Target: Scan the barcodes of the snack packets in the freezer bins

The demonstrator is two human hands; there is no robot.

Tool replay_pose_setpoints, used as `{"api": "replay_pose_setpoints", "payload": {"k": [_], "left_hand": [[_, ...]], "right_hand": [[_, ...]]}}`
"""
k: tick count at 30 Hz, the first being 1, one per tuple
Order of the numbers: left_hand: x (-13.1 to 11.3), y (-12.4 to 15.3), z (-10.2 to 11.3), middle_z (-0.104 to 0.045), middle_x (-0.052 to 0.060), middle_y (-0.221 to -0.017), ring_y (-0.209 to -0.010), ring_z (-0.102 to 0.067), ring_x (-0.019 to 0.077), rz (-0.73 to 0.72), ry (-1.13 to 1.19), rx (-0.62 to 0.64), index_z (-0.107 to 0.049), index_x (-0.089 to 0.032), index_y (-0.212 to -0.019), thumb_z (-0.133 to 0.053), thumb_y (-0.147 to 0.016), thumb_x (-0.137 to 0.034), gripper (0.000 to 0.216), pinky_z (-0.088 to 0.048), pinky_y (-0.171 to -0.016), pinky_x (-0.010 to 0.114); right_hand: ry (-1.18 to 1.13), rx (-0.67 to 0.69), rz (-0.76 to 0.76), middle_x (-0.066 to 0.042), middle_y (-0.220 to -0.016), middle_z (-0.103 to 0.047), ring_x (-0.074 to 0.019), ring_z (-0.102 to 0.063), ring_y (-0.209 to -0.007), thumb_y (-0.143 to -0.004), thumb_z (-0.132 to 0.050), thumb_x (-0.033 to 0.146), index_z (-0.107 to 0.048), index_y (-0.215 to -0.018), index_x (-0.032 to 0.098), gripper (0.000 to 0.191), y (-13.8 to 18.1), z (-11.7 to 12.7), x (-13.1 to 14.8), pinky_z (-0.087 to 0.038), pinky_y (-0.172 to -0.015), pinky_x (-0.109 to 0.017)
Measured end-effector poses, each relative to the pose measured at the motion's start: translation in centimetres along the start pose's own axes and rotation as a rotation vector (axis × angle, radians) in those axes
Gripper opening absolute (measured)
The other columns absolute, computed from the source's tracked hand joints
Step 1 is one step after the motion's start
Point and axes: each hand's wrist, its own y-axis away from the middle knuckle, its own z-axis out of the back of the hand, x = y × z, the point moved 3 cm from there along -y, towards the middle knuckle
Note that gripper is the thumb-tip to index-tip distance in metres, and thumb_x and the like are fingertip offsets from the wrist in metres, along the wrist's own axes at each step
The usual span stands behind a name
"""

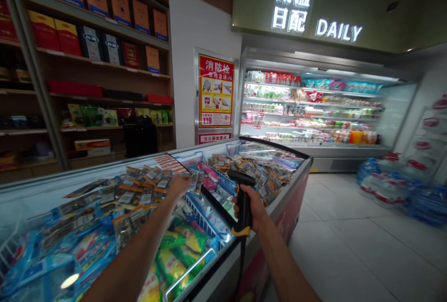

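A right hand (257, 209) wraps a rigid, likely light scanner (245, 205) by its handle above the freezer rim (294, 182); beyond, over heaped packs (139, 186), the left hand (179, 184) pinches a packet (196, 181), probably slippery, best held by its edge.

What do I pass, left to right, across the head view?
Red-and-yellow boxes → grey boxes → left hand with a small packet at its fingertips → red poster → scanner, held in the right hand → red-capped water bottles.
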Motion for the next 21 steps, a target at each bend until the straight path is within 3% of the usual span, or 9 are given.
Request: {"api": "replay_pose_setpoints", "payload": {"k": [4,7,10,14,17,21], "left_hand": [[2.4,1.7,2.3,-0.063,0.010,-0.079,-0.081,-0.057,0.0258,0.087,-0.236,-0.001,-0.062,-0.016,-0.072,-0.037,-0.071,-0.033,0.030,-0.040,-0.065,0.032],[2.6,3.4,3.1,-0.061,0.012,-0.095,-0.092,-0.053,0.0275,0.119,-0.374,-0.161,-0.057,-0.016,-0.097,-0.036,-0.072,-0.027,0.034,-0.038,-0.075,0.039],[1.3,4.7,1.8,-0.053,0.013,-0.112,-0.105,-0.045,0.0282,-0.023,-0.486,-0.311,-0.047,-0.018,-0.113,-0.034,-0.074,-0.023,0.042,-0.032,-0.084,0.046],[-0.2,4.5,-2.2,-0.036,0.007,-0.132,-0.120,-0.027,0.0277,-0.281,-0.546,-0.211,-0.046,-0.026,-0.117,-0.034,-0.077,-0.028,0.041,-0.018,-0.093,0.052],[0.0,3.2,-3.7,-0.037,0.004,-0.131,-0.121,-0.024,0.0305,-0.254,-0.550,-0.132,-0.053,-0.028,-0.108,-0.032,-0.078,-0.032,0.037,-0.015,-0.091,0.056],[1.0,1.9,-3.0,-0.040,0.004,-0.129,-0.120,-0.025,0.0333,-0.151,-0.515,-0.085,-0.055,-0.028,-0.105,-0.029,-0.079,-0.032,0.038,-0.018,-0.087,0.060]], "right_hand": [[0.005,0.005,0.001,0.004,-0.046,-0.053,-0.0085,-0.046,-0.034,-0.065,-0.053,0.039,-0.049,-0.071,0.017,0.023,0.1,0.7,-0.2,-0.037,-0.033,-0.020],[-0.004,-0.028,0.003,0.004,-0.046,-0.052,-0.0084,-0.046,-0.034,-0.065,-0.053,0.039,-0.048,-0.069,0.017,0.022,0.1,1.6,-0.2,-0.037,-0.033,-0.020],[0.012,-0.059,0.017,0.004,-0.044,-0.051,-0.0088,-0.046,-0.033,-0.065,-0.053,0.038,-0.049,-0.069,0.017,0.021,0.2,2.6,0.1,-0.037,-0.032,-0.020],[0.020,-0.113,0.061,0.003,-0.045,-0.051,-0.0087,-0.045,-0.033,-0.066,-0.052,0.037,-0.048,-0.066,0.017,0.020,0.3,4.2,0.8,-0.036,-0.031,-0.020],[0.023,-0.138,0.075,0.003,-0.045,-0.052,-0.0088,-0.045,-0.033,-0.066,-0.052,0.037,-0.048,-0.065,0.016,0.021,0.5,5.3,1.2,-0.037,-0.032,-0.021],[0.028,-0.153,0.087,0.003,-0.045,-0.052,-0.0088,-0.045,-0.034,-0.066,-0.053,0.038,-0.048,-0.064,0.016,0.022,0.5,6.4,1.5,-0.036,-0.032,-0.021]]}}
